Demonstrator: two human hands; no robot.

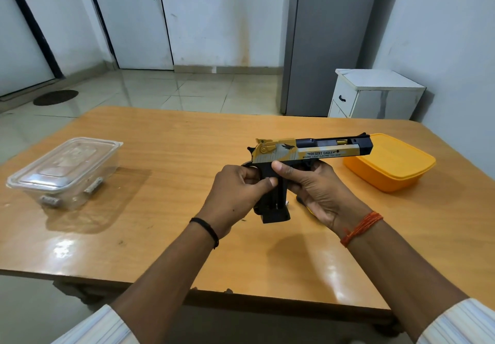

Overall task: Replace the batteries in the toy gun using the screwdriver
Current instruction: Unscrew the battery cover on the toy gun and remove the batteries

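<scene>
Gold-and-black toy gun (312,151) gripped in left hand (235,196) and right hand (318,191).

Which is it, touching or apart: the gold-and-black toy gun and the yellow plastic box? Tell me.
Cannot tell. In the head view the toy gun's muzzle overlaps the yellow box, hiding any gap.

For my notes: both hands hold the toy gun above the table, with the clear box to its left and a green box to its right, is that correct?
Not quite: the head view shows the box right of the toy gun is orange, not green. Both hands, left and right, do hold it above the table, clear box to its left.
</scene>
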